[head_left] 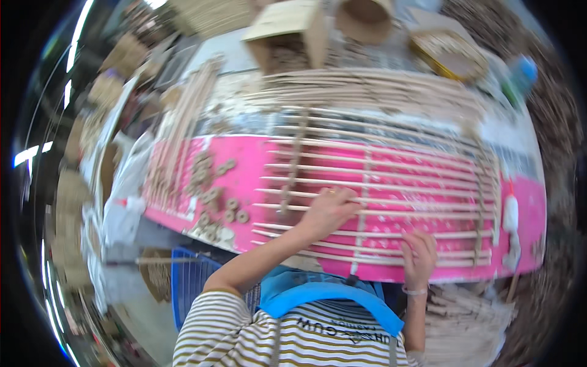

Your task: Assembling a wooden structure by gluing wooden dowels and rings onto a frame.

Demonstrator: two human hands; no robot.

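A row of thin, pale wooden sticks (330, 179) lies side by side across a bright pink board (244, 153), with narrow cross strips (365, 165) running over or under them. My left hand (330, 214) is over the middle of the row, fingers closed together on one of the nearer sticks. Closer to the board's front edge, my right hand (420, 254) is curled beside the nearest sticks, and blur hides what its fingertips hold. A pale band circles my right wrist.
Small wooden rings (211, 196) are scattered left of the row. More sticks form bundles (189, 116) at the left and a pile (379, 88) behind. A wooden box (293, 37), a yellow-rimmed container (449, 55) and a white squeeze bottle (510, 214) stand or lie around.
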